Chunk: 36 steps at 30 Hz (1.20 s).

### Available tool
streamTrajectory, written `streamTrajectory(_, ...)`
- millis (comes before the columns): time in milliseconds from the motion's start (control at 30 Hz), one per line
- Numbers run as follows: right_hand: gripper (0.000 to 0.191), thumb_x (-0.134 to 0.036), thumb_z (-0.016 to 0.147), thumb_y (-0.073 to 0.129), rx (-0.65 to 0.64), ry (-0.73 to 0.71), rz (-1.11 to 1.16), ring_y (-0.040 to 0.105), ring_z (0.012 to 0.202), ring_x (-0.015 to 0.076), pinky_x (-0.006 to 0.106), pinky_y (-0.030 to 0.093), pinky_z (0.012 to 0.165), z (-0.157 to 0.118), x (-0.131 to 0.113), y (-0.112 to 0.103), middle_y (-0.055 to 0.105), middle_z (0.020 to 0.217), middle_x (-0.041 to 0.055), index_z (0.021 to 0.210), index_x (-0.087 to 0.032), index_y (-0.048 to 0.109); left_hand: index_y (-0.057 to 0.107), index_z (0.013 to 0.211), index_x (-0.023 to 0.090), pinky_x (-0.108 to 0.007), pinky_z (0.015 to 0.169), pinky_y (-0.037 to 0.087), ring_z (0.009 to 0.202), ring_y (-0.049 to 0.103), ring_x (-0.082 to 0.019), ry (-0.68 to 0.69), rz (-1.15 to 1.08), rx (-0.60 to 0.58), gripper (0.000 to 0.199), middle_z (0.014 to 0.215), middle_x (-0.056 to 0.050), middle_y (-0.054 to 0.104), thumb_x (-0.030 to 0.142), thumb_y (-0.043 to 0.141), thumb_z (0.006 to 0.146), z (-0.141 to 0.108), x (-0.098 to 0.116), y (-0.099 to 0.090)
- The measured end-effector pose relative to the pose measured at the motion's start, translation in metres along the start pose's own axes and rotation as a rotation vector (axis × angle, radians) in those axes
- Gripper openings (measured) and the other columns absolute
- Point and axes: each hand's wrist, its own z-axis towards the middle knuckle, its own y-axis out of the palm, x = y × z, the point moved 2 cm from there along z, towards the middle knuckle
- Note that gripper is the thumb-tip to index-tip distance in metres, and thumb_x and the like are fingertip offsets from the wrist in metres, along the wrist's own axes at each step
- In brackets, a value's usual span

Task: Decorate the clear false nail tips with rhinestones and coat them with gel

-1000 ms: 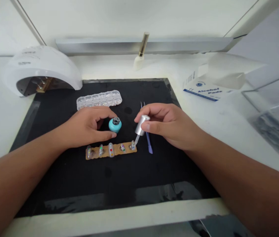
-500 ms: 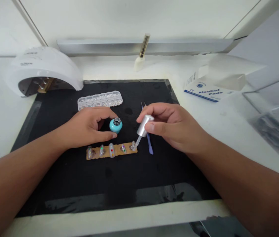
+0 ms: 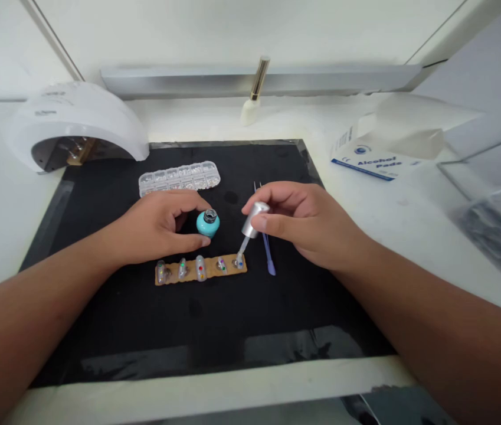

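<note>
Nail strip [image 3: 200,270] lies on the mat [image 3: 144,319], bottle [image 3: 208,223] just behind it, gem box [image 3: 179,178] farther back, lamp [image 3: 75,127] back-left, pads box [image 3: 367,160] right.

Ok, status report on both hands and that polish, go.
Left hand steadying open teal bottle. Right hand gripping silver brush cap, tip at rightmost nail on the strip. Purple tool lying beside, not obstructing.

A white surface [image 3: 2,236] fills the view under soft, even light; a black mat [image 3: 188,324] covers its middle; behind runs a pale wall [image 3: 232,29] with a grey metal rail [image 3: 321,79] along its foot.
</note>
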Motion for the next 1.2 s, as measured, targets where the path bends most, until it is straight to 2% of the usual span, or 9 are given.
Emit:
streamTrajectory(300, 0.018, -0.033, 0.069, 0.081, 0.051, -0.015, 0.071, 0.053, 0.062, 0.0103, 0.026, 0.045, 0.063, 0.0027, -0.0023, -0.0025, 0.063, 0.068, -0.0026, 0.074, -0.020, 0.070, 0.067, 0.093, 0.019, -0.023, 0.060, 0.040, 0.066, 0.052, -0.011, 0.000, 0.002, 0.005, 0.020, 0.083, 0.001, 0.065, 0.030, 0.070, 0.076, 0.0005, 0.0016, 0.0000)
streamTrajectory(467, 0.018, -0.034, 0.069, 0.082, 0.003, 0.034, 0.138, 0.055, 0.059, 0.0106, 0.026, 0.045, 0.059, -0.0011, -0.0048, 0.0008, 0.064, 0.066, -0.0027, 0.075, -0.021, 0.071, 0.068, 0.094, 0.020, -0.023, 0.059, 0.039, 0.064, 0.051, -0.011, 0.000, 0.010, 0.002, 0.021, 0.082, 0.001, 0.065, 0.029, 0.071, 0.076, -0.0005, 0.0003, -0.0001)
streamTrajectory(667, 0.016, -0.028, 0.070, 0.080, -0.068, 0.053, 0.098, 0.057, 0.061, 0.0101, 0.024, 0.044, 0.059, -0.0018, -0.0042, 0.0035, 0.065, 0.066, -0.0030, 0.077, -0.018, 0.069, 0.068, 0.094, 0.020, -0.024, 0.060, 0.040, 0.066, 0.053, -0.011, -0.003, 0.009, -0.006, 0.021, 0.083, 0.001, 0.065, 0.030, 0.071, 0.076, 0.0001, 0.0010, -0.0007)
streamTrajectory(833, 0.013, -0.025, 0.071, 0.078, -0.031, 0.023, 0.055, 0.056, 0.061, 0.0094, 0.024, 0.044, 0.060, 0.0006, -0.0022, 0.0006, 0.064, 0.067, -0.0031, 0.076, -0.018, 0.069, 0.067, 0.093, 0.020, -0.025, 0.061, 0.040, 0.067, 0.053, -0.012, 0.008, 0.008, -0.006, 0.020, 0.083, 0.001, 0.065, 0.030, 0.070, 0.076, 0.0005, 0.0021, -0.0008)
streamTrajectory(1200, 0.022, -0.039, 0.068, 0.082, 0.046, -0.005, 0.052, 0.054, 0.062, 0.0114, 0.027, 0.046, 0.063, 0.0037, -0.0007, -0.0043, 0.063, 0.068, -0.0020, 0.075, -0.021, 0.070, 0.067, 0.092, 0.021, -0.024, 0.060, 0.040, 0.065, 0.052, -0.012, -0.010, -0.008, 0.003, 0.020, 0.082, 0.001, 0.065, 0.031, 0.070, 0.076, 0.0001, 0.0004, 0.0005)
